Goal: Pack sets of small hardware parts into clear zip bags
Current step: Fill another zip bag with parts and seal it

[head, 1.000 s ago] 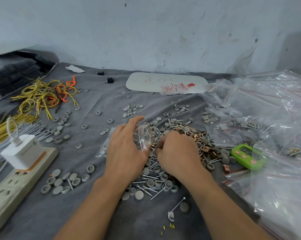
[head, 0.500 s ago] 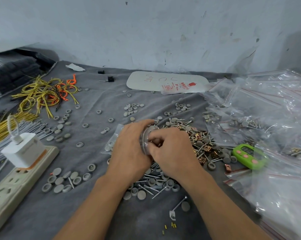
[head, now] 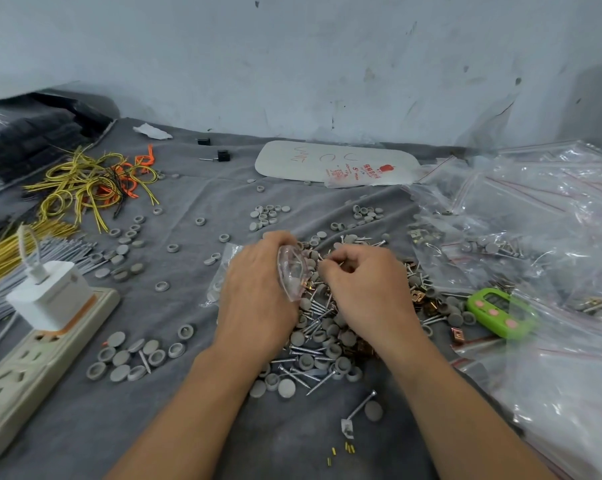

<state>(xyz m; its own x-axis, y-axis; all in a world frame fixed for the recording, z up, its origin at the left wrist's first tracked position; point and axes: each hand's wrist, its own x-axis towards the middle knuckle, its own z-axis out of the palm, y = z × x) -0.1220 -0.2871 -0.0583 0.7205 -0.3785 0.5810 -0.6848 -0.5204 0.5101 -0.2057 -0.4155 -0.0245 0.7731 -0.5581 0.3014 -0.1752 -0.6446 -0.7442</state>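
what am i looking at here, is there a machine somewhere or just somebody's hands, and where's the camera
No machine: a person's two bare hands, filmed by one wide-angle camera worn on the head, looking down. The left hand holds a small clear zip bag, mouth turned toward the right hand, whose fingers curl over a pile of screws, grey caps and copper clips; whether they pinch a part is too small to tell. Everything lies on a grey cloth. Left: a power strip with a white charger, and yellow wires. Right: a green timer and heaps of clear bags.
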